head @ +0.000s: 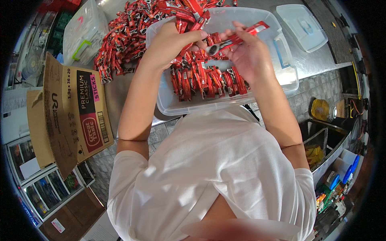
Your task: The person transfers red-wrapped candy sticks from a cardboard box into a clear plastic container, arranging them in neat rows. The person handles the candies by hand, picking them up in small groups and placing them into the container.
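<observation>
My left hand [181,42] grips a bunch of red coffee stick sachets [195,10] above the left side of a clear plastic storage bin [262,18]. Close beside it, my right hand [248,54] holds one red stick sachet [232,40] lying slantwise across the fingers. Below both hands, stick sachets stand packed in a row [208,79] along the bin's near side, with others behind them. Left of and behind the bin, a large loose heap of the same sachets [123,45] covers part of the metal table [116,90].
An open cardboard carton [87,120] stands at the left. Beyond it is a lidded clear container with a green latch [81,36]. A clear plastic lid with a handle [303,28] lies at the right back. A black divided bin [325,138] stands at the right.
</observation>
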### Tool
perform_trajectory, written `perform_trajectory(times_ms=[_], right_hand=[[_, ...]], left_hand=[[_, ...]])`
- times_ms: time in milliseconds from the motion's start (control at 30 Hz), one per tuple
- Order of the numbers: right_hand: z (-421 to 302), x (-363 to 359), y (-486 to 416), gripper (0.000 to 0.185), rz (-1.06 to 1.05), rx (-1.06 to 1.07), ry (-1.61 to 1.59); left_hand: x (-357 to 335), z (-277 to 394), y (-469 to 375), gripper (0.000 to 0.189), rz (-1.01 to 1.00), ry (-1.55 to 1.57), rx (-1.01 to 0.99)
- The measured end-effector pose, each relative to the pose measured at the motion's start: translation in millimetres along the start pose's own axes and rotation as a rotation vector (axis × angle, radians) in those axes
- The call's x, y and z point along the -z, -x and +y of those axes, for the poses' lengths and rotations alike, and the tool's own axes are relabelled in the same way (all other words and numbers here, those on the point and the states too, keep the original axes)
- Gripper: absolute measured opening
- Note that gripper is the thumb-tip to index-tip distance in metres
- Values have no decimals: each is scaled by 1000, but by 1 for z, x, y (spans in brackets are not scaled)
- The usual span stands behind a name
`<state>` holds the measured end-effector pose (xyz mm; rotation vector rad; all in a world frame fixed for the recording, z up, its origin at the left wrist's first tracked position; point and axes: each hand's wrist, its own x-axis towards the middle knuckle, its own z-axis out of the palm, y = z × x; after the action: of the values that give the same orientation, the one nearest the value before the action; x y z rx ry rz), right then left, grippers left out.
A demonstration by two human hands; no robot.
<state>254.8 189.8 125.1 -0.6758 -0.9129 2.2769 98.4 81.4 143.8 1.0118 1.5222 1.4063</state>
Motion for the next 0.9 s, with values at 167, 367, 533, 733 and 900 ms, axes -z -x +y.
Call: perform_trajectory(times_ms=[167, 367, 533, 733, 900], right_hand=[[-22, -1, -1, 30, -64, 507, 155], [-37, -37, 21, 47, 42, 341, 1109], [-38, -31, 15, 35, 39, 269, 1162], [-60, 38, -34, 29, -250, 89, 750], [-89, 81, -41, 28, -61, 210, 1241]], left_hand=[[-10, 2, -4, 19, -156, -146, 170], [-29, 5, -8, 23, -330, -195, 192], [-41, 1, -20, 26, -377, -406, -38], [-55, 9, -32, 35, -461, -704, -128], [-65, 1, -42, 29, -473, -365, 150]])
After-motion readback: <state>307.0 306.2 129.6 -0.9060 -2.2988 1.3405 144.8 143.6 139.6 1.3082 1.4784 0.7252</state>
